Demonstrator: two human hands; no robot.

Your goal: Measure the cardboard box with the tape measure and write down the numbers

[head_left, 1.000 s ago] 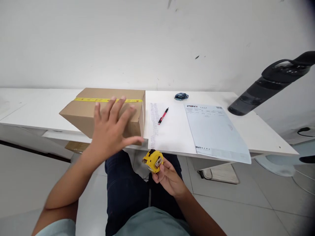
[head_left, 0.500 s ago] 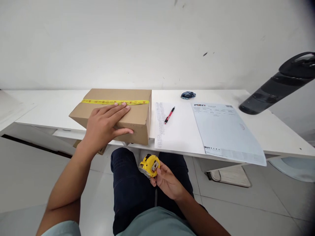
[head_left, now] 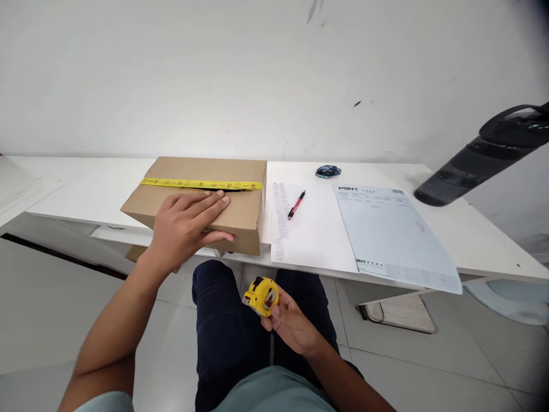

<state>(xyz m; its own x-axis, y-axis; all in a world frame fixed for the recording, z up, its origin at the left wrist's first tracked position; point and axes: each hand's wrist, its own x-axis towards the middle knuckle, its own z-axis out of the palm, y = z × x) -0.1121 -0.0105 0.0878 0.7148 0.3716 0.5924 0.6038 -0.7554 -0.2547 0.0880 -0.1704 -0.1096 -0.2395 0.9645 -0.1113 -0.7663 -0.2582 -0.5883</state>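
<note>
A brown cardboard box (head_left: 206, 167) rests on the white desk at the left, its front corner reaching past the desk edge. Yellow printed tape (head_left: 201, 183) runs along the seam on its top. Below the tape a dark gap shows where the near flap dips. My left hand (head_left: 184, 220) lies on that flap with fingers stretched out, the thumb against the box's front side. Over my lap, my right hand (head_left: 291, 320) holds a yellow tape measure (head_left: 261, 296) by its side. No blade is seen drawn out of it.
Right of the box lie a handwritten sheet (head_left: 313, 240), a red and black pen (head_left: 297, 205) and a printed form (head_left: 390, 229) overhanging the desk (head_left: 480, 229). A dark blue mouse-like object (head_left: 328, 171) sits farther back. A dark bottle (head_left: 467, 163) stands at the right.
The near flap has sunk under my left hand, and a dark gap has appeared beside the tape. My right hand has tilted the tape measure slightly.
</note>
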